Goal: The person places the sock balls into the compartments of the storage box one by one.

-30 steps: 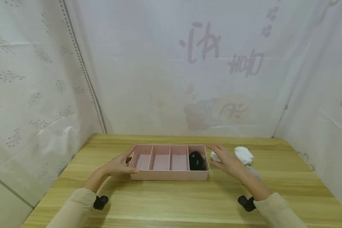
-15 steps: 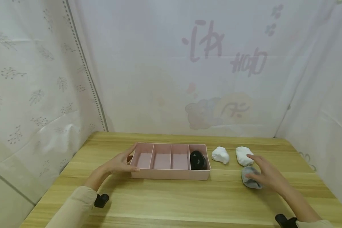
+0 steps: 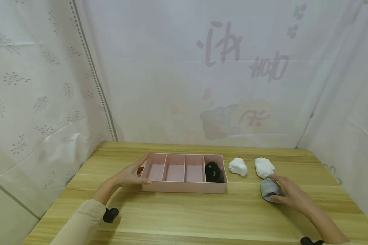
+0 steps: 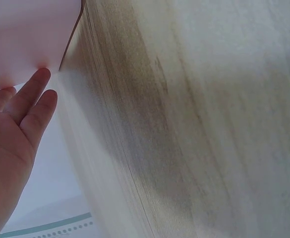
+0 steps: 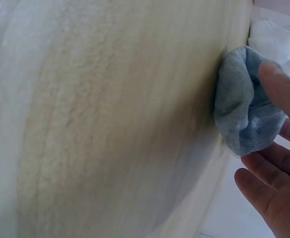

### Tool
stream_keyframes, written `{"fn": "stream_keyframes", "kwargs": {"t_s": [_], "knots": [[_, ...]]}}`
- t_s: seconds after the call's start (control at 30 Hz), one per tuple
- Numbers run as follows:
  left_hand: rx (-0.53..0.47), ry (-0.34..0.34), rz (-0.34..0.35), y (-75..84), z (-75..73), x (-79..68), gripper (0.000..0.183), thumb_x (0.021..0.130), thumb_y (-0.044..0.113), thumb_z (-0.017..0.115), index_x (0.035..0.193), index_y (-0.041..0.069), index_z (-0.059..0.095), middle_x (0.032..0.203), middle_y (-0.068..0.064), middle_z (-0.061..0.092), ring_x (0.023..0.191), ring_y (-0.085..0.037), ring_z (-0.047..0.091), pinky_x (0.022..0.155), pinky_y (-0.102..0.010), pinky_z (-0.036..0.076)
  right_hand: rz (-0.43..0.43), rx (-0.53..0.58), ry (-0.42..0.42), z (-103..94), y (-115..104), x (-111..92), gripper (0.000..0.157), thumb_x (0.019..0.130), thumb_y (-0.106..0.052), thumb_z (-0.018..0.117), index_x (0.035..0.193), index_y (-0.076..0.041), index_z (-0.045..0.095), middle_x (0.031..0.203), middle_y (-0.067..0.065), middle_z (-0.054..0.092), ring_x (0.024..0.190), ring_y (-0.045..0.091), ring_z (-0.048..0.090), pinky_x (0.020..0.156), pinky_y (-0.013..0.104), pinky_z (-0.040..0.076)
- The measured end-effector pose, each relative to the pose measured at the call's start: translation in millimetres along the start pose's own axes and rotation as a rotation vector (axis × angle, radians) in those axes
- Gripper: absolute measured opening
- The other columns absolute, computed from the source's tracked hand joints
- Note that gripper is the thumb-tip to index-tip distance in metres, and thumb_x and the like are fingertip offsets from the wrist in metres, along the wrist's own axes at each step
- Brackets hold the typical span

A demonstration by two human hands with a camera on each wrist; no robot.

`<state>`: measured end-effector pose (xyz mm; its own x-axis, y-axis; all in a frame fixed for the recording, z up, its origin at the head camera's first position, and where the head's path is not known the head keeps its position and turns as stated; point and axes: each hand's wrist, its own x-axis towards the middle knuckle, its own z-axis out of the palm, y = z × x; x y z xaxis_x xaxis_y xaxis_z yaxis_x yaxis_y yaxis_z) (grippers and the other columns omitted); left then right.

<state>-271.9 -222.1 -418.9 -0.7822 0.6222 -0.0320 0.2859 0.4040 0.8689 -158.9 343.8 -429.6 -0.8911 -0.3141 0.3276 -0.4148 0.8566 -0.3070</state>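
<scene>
A pink box (image 3: pixel 184 187) with a row of compartments stands on the table; a shiny black bundle (image 3: pixel 213 172) fills its right-end compartment. My left hand (image 3: pixel 130 176) holds the box's left end, thumb on the front wall and a finger at the far corner; in the left wrist view its fingertips touch the pink wall. To the right, my right hand (image 3: pixel 292 193) grips a balled-up grey sock (image 5: pixel 244 101) on the table, thumb on the near side and fingers on the far side. Two white balled-up cloths lie near, one (image 3: pixel 264 167) just behind the grey sock, another (image 3: pixel 238 166) beside the box.
The wooden table (image 3: pixel 184 217) ends at a patterned white curtain (image 3: pixel 159 85) behind and on both sides. Black wrist straps or mounts show at the left wrist (image 3: pixel 110 215) and right wrist (image 3: pixel 309 241).
My right hand has left the box's right end, moved right past the white cloths, and lowered its fingers round the grey sock. My left hand has stayed on the box.
</scene>
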Motion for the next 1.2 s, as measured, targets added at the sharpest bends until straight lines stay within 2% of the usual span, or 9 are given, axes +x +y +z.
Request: {"fn": "stream_keyframes", "kwargs": {"t_s": [0.17,0.47,0.57,0.73,0.93,1.07,1.2], "knots": [[0.008,0.002,0.002,0.4,0.0,-0.1,0.112,0.078,0.019,0.078,0.151,0.006,-0.006,0.154,-0.028,-0.006,0.132,-0.052,0.026,0.098,-0.051,0.041,-0.017,-0.043,0.029,5.6,1.6,1.0,0.064,0.063,-0.008,0.084,0.118,0.009,0.055,0.103,0.023,0.063,0.091,0.038,0.061,0.072,0.049,0.049],[0.025,0.004,0.003,0.1,1.3,-0.5,0.111,0.079,0.020,0.077,0.151,0.006,-0.006,0.154,-0.027,-0.007,0.132,-0.051,0.025,0.099,-0.052,0.038,0.027,-0.069,0.060,11.4,-0.5,1.9,0.054,0.060,0.001,0.083,0.109,0.007,0.060,0.099,0.018,0.065,0.087,0.033,0.062,0.069,0.042,0.051],[0.025,0.008,0.004,-0.4,1.1,-0.2,0.111,0.078,0.020,0.077,0.151,0.006,-0.006,0.154,-0.027,-0.006,0.132,-0.051,0.025,0.100,-0.052,0.038,0.039,-0.075,0.087,11.8,-1.9,2.3,0.049,0.060,0.002,0.083,0.105,0.004,0.063,0.096,0.015,0.066,0.083,0.029,0.061,0.065,0.035,0.050],[0.032,0.016,-0.002,-0.7,0.3,-0.3,0.111,0.078,0.022,0.077,0.151,0.008,-0.005,0.154,-0.026,-0.005,0.132,-0.050,0.027,0.100,-0.051,0.039,0.069,-0.032,0.100,11.5,-5.3,3.8,0.040,0.064,0.002,0.081,0.100,0.003,0.065,0.093,0.014,0.066,0.079,0.020,0.060,0.058,0.027,0.049],[0.038,0.015,0.001,-0.3,0.4,-0.2,0.112,0.078,0.023,0.078,0.151,0.007,-0.005,0.154,-0.026,-0.005,0.131,-0.050,0.029,0.098,-0.050,0.041,0.100,0.093,0.162,9.3,-22.0,12.4,0.037,0.066,0.006,0.079,0.100,0.006,0.063,0.092,0.014,0.067,0.081,0.001,0.057,0.060,0.025,0.054],[0.037,0.014,0.006,-0.5,0.6,-0.1,0.111,0.078,0.023,0.077,0.151,0.007,-0.005,0.155,-0.026,-0.005,0.131,-0.050,0.030,0.098,-0.050,0.041,0.091,0.152,0.192,7.2,-43.2,27.0,0.038,0.068,0.008,0.077,0.102,0.007,0.061,0.093,0.015,0.066,0.083,0.007,0.060,0.062,0.028,0.055],[0.035,0.016,0.002,-0.7,0.6,-0.7,0.112,0.078,0.023,0.078,0.151,0.007,-0.005,0.155,-0.026,-0.005,0.132,-0.050,0.029,0.099,-0.050,0.040,0.080,0.218,0.202,9.4,-66.3,45.8,0.039,0.071,0.009,0.075,0.107,0.007,0.060,0.097,0.017,0.064,0.086,0.025,0.064,0.066,0.031,0.056]]}}
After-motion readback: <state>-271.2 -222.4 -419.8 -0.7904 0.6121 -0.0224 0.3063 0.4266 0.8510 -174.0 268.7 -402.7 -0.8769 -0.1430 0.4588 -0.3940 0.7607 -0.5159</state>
